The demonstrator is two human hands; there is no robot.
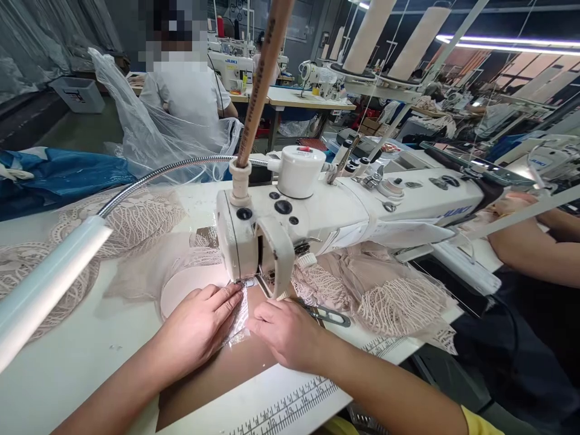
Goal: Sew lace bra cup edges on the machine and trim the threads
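A white sewing machine (290,220) stands before me, its needle area partly hidden by the head and my fingers. My left hand (203,323) lies with fingers stretched out and close together on a pale lace piece (240,317), just left of the presser foot. Close by on the right, my right hand (287,332) has its fingers curled in a pinch at the edge of that lace. A smooth beige cup-shaped piece (190,287) with sheer mesh around it extends behind my left hand. Beneath both hands is a brown plate (217,386) on the table.
Beige lace garments (399,296) are heaped to the machine's right, and more lace pieces (131,223) lie left. A tube lamp (54,284) reaches in from the left. A printed ruler (290,405) runs along the front edge. Another person's arm (525,241) is at right; a seated person (185,96) works behind.
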